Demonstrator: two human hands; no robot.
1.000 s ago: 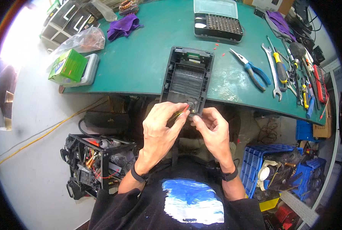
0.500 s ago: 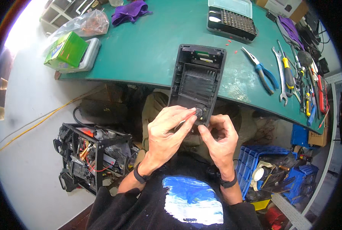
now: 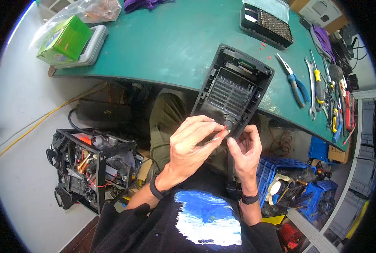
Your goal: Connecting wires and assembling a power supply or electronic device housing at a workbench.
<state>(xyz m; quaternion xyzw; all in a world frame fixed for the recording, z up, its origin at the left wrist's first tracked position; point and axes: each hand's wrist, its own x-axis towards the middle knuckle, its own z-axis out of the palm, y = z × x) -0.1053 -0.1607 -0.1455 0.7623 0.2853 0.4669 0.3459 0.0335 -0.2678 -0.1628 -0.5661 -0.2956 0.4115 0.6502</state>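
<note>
From the head view, the black casing (image 3: 234,90) has swung over, leaning further right than half a second ago, and both hands have stayed at its near end! It spans the desk (image 3: 167,46)'s near edge, far end above the green top, near end out toward the person. The left hand (image 3: 194,139) angles in from the lower left, back of the hand up, its thumb and forefinger pinching a thin red piece (image 3: 225,127) right by the casing's near end. Over on the other side, the right hand (image 3: 246,147) rises almost straight from its wrist, fingers curled, thumb up by the near right corner; the fingertips are partly hidden, so whether they grip the casing, I can't tell.
</note>
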